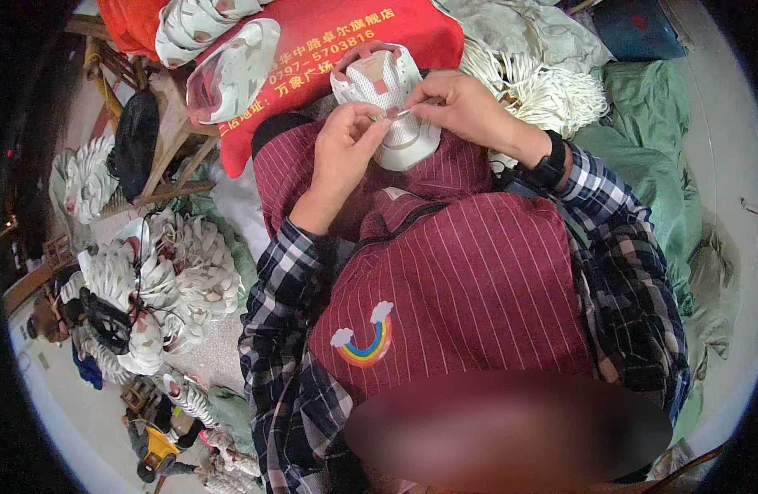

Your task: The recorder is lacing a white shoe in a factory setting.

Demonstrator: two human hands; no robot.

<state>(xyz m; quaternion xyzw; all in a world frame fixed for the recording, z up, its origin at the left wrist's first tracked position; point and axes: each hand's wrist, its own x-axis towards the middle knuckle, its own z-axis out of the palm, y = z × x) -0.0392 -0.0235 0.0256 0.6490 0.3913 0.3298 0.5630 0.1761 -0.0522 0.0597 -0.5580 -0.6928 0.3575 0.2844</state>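
Note:
A white shoe upper [413, 142] with pinkish lining and small perforations rests on my lap, its toe pointing toward me. My left hand [343, 156] is at its left side, with thumb and forefinger pinched at the lacing area. From the right, my right hand [460, 105] pinches a thin white strand, likely a shoelace, whose tip lies between the two hands over the upper. How the strand runs through the eyelets is too small to make out. Beneath the upper is a maroon striped apron [469, 280].
A red printed cloth [428, 33] lies ahead, with more white shoe uppers [239, 70] at its left. A bundle of white laces [552, 90] is just right of my right hand. Heaped uppers [202, 272] cover the floor at left; green sacks [642, 165] stand at right. Another person [158, 449] is at lower left.

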